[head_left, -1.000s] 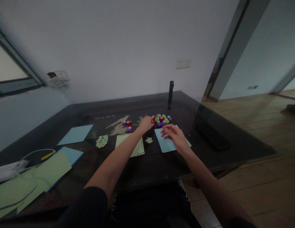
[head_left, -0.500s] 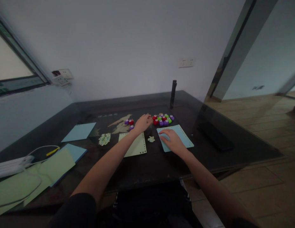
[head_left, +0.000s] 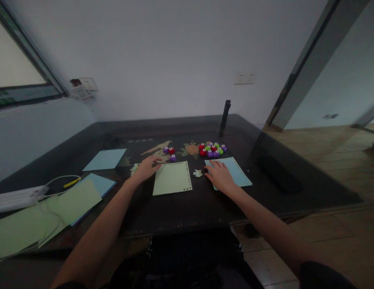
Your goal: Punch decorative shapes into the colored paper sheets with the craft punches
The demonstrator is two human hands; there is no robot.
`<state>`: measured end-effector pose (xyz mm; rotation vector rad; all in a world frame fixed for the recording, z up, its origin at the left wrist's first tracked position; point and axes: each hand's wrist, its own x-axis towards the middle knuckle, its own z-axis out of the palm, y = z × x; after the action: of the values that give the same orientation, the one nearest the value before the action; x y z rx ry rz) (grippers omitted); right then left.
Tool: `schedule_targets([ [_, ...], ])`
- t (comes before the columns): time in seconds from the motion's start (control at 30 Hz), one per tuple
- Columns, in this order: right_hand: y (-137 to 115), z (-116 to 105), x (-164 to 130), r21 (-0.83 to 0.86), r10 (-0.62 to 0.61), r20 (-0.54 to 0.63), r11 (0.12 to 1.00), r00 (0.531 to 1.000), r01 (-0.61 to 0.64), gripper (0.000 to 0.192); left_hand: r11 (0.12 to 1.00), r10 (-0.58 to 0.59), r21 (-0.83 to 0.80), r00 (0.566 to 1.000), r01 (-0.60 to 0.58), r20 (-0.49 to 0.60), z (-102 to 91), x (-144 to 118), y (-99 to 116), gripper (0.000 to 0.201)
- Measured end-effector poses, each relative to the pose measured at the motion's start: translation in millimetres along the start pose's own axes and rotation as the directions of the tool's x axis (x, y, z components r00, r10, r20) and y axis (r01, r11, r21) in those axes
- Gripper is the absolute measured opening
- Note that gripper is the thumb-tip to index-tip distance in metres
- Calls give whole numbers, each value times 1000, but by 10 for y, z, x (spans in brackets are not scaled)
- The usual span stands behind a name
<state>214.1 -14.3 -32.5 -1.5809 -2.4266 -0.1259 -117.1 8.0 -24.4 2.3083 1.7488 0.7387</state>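
My left hand [head_left: 148,166] is at the upper left corner of a pale green sheet [head_left: 172,178], fingers stretched out and slightly apart. Dark holes run along that sheet's top and right edges. Partly behind this hand is a pile of small pale pieces [head_left: 134,169]. My right hand [head_left: 219,175] lies with spread fingers on the left part of a light blue sheet [head_left: 237,173], which has small marks along its edges. Between the sheets sits a smaller heap of pale pieces [head_left: 198,173]. Beyond them, small round purple, red and green pieces [head_left: 213,148] with white eye-like tops are grouped.
Three similar round pieces [head_left: 171,151] lie behind the green sheet. A black upright object [head_left: 224,118] stands near the wall. At right is a dark flat object [head_left: 278,172]. More blue paper [head_left: 105,159], green paper [head_left: 84,194] and a white power strip [head_left: 18,200] occupy the left.
My left hand has moved left, from near the large group of round pieces to the green sheet's upper left corner. My right hand now lies flatter on the blue sheet. The view has shifted slightly.
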Motion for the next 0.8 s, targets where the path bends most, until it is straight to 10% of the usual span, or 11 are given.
schedule_targets([
  [0.4, 18, -82, 153, 48, -78, -88, 995, 993, 82, 34, 999, -32, 10, 990, 30, 137, 14, -25, -77, 46],
  [0.8, -702, 142, 816, 66, -187, 81, 981, 979, 182, 32, 994, 34, 94, 991, -46, 128, 123, -46, -108, 53],
])
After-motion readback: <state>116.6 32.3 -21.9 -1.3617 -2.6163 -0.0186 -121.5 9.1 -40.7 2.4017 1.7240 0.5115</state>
